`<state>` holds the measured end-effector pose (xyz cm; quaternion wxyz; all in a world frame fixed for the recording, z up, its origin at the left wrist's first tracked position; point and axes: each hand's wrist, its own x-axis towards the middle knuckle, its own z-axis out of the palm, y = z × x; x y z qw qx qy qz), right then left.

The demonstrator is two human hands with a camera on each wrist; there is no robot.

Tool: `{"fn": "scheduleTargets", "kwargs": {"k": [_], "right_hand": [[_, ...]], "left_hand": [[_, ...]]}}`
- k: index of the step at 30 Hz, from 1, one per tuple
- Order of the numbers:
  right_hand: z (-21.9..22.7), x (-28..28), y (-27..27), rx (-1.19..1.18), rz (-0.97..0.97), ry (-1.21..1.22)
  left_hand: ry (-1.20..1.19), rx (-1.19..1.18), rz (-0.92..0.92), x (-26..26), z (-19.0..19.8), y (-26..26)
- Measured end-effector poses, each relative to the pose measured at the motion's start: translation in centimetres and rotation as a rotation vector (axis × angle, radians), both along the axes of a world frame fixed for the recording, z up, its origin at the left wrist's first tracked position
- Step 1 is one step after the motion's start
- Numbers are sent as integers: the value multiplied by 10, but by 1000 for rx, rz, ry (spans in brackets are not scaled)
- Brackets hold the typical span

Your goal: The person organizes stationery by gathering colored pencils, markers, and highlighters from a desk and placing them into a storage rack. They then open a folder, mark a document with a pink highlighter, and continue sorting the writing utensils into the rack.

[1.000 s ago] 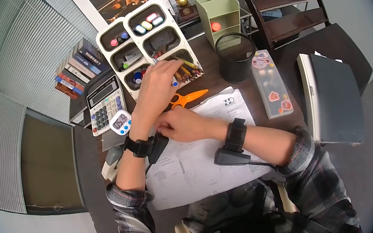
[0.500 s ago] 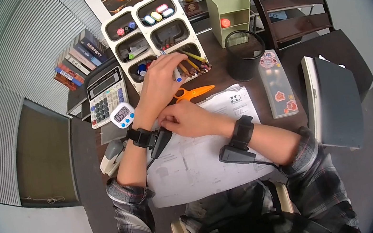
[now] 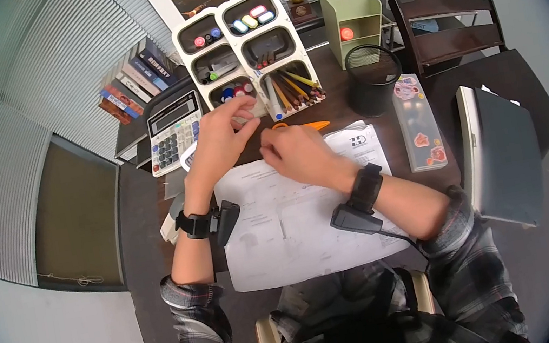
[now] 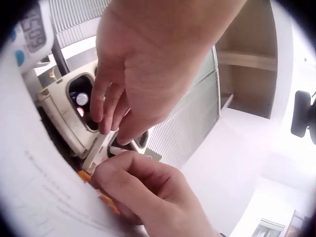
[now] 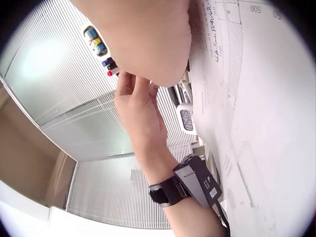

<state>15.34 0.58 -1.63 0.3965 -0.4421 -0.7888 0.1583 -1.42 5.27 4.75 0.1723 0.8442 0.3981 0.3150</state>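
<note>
A: Where was the desk organizer, and what lay in it?

B: It stood on the tabletop, just beyond both hands. Its near right compartment held pencils and a white pen with a blue end; the near left one held markers.

A: And how were the fingers?

B: The left hand was just in front of the markers, its fingers loosely curved and the thumb apart; I saw nothing in them. The right hand had its fingers curled narrowly, over the paper sheets and close to the orange scissors. Whether they pinched something, I could not tell.

A: What could have gone wrong from there?

B: In my judgement, three things. The pencils and the pen reached the front rim, so a brushing wrist could have spilled some. The right hand, going forward, could have pushed the scissors against the organizer. A dragging forearm could have moved the loose sheets.

A: And further out?

B: A black mesh pen cup and a stickered pencil box were to the right, a calculator to the left.
</note>
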Motion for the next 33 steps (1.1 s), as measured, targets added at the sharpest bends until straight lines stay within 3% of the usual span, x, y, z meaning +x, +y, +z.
{"fn": "scheduleTargets", "kwargs": {"k": [5, 10, 14, 18, 28, 33], "right_hand": [[-7, 4, 2, 18, -152, -146], [1, 5, 0, -38, -171, -229], [1, 3, 0, 89, -239, -247], [4, 3, -3, 61, -294, -287], [0, 5, 1, 111, -187, -294], [1, 4, 2, 113, -168, -178]], "left_hand": [[-231, -243, 50, -7, -18, -4], [-425, -482, -23, -9, -39, 0], [-371, -439, -2, 0, -62, -3], [-372, -417, -3, 2, -63, -5], [-394, -415, -10, 2, -69, -5], [-373, -399, -18, 3, -66, -9]]}}
